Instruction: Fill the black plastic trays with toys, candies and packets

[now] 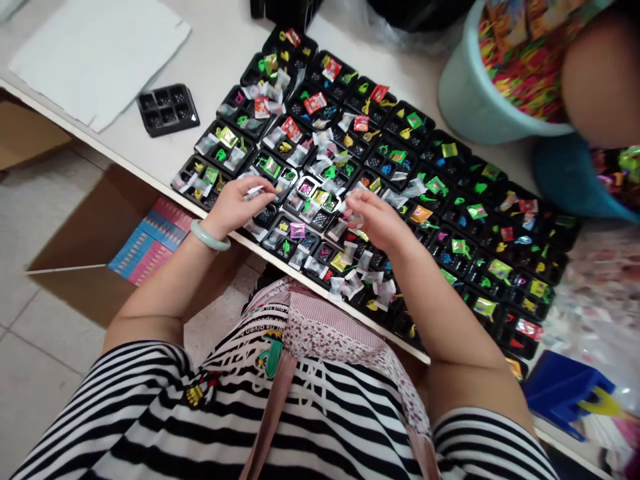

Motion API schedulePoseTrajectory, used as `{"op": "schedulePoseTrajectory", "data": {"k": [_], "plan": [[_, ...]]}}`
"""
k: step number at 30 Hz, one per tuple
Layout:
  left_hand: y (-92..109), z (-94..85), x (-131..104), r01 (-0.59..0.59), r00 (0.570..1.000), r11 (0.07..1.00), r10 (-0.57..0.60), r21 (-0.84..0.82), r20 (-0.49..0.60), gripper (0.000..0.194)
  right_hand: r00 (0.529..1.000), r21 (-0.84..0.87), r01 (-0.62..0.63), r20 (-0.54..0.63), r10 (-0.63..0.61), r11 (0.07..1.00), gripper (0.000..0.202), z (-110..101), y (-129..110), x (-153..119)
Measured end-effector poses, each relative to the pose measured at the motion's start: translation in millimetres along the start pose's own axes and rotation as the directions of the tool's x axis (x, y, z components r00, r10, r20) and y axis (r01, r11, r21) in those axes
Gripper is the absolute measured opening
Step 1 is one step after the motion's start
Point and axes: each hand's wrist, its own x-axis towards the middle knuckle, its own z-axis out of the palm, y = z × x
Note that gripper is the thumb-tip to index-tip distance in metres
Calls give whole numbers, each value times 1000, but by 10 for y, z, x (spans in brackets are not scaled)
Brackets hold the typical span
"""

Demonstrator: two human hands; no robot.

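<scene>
My left hand [241, 205] hovers over the near left part of the black compartment trays [379, 160], its fingers pinched on a small white wrapped packet [254, 193]. My right hand [376, 219] is above the middle trays with its fingers curled together. Something pale shows at those fingertips, too blurred to name. Between my hands lies a tray [320, 199] with a pink piece, a yellow-green packet and clear-wrapped pieces in its compartments. Loose clear-wrapped packets [353, 283] lie across the trays near the front edge.
A light-blue bucket [453, 100] of colourful small pieces stands at the back right, beside a darker blue bucket [555, 177]. A single black tray [167, 110] and white sheets [95, 57] lie left. An open cardboard box [75, 247] sits below the table edge. A blue holder [563, 390] is right.
</scene>
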Motion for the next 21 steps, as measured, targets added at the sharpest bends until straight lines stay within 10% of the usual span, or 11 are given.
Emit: {"op": "schedulePoseTrajectory", "data": {"k": [5, 12, 21], "plan": [[206, 97, 680, -95, 988, 991, 82, 95, 129, 25, 974, -389, 112, -140, -178, 914, 21, -229, -168, 448], [312, 308, 1469, -136, 985, 931, 91, 340, 144, 26, 996, -926, 67, 40, -79, 371, 36, 36, -372, 554], [213, 243, 1738, -121, 981, 934, 60, 336, 186, 30, 991, -918, 116, 81, -107, 379, 33, -154, -399, 644]]}}
